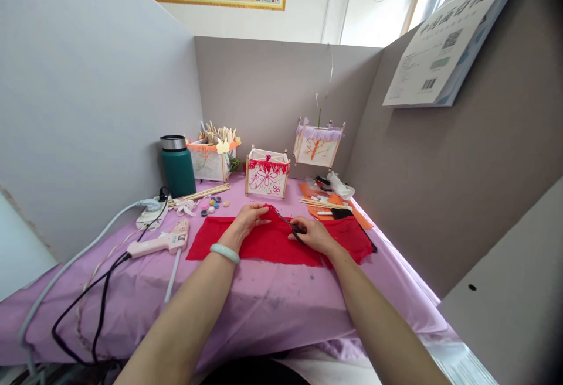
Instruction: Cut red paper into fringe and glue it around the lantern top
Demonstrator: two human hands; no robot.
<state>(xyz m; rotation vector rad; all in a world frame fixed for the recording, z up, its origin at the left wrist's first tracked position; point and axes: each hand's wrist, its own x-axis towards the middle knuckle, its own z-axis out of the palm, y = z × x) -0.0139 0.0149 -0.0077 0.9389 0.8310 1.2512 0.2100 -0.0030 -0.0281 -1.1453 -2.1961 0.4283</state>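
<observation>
A red cloth (272,244) lies spread on the purple table cover (264,309). My left hand (248,221) pinches the cloth's far edge and lifts it a little; a pale green bangle sits on that wrist. My right hand (310,234) is closed round small dark scissors (288,224), whose blades point toward the raised edge next to my left fingers. Both hands rest over the middle of the cloth.
A pink glue gun (160,244) with its dark cable lies at the left. Behind stand a green flask (177,165), a box of wooden sticks (213,156) and two small paper lanterns (267,173) (319,145). Loose sticks (323,203) and orange paper lie at the right. Grey partitions enclose three sides.
</observation>
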